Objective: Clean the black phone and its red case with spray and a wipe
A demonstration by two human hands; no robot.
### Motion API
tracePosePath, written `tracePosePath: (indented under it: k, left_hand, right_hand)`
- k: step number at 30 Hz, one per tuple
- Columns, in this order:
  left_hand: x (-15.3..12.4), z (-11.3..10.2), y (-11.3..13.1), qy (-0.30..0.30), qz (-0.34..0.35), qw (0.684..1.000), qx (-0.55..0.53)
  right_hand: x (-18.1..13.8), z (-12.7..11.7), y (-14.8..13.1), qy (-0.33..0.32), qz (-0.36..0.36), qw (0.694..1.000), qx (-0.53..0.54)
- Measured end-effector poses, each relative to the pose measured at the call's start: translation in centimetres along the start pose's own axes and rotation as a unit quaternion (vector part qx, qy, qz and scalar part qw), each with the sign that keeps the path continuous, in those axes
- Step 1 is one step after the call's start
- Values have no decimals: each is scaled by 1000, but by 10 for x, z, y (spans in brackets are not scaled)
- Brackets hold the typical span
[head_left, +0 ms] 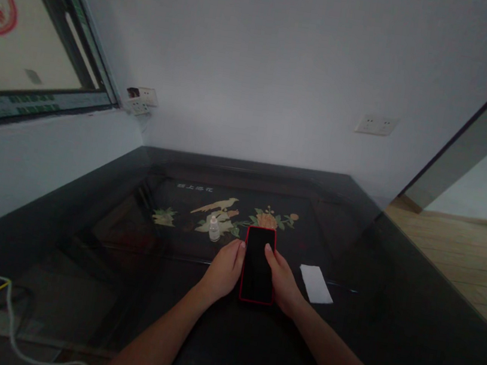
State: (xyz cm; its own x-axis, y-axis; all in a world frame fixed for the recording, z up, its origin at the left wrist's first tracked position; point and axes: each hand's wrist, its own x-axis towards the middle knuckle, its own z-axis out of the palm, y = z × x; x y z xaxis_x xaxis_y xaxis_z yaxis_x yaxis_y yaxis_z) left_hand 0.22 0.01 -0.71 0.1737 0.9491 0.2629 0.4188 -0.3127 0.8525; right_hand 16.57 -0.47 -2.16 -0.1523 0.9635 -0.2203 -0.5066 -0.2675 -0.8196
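left hand (224,269) and right hand (281,281) are both open, steadying the phone (258,263) lying flat, bottle (214,228) and paper slip (315,284) untouched nearby

The left hand (224,270) and the right hand (282,282) cover both long edges of the phone (258,264), so whether they grip it or only rest against it cannot be told. The label on the small bottle (214,228) and the pale characters (195,188) on the table (390,300) are too small to read. The white cable (10,325) runs off the bottom edge, where both forearms are also cut off.
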Motion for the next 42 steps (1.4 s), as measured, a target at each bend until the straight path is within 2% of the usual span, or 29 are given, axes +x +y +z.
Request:
tracePosePath:
  k: [7,10,20,27,42]
  left_hand:
    - [-2,4,-7,30,-25,998,-45]
    - [-3,1,-4,23,-16,997,-66]
    - [-2,-7,5,13,11,999,-44]
    - [-3,-5,2,54,9,998,-42]
    - [0,-2,-9,65,-1,990,-128]
  right_hand:
    - [0,-1,-1,-42,-2,998,-53]
    - [0,-2,-2,-48,15,996,-69]
    - [0,-8,-5,-71,43,987,-135]
    - [-2,-8,-6,-104,47,981,-159]
    - [-6,-7,-10,-145,106,977,-118]
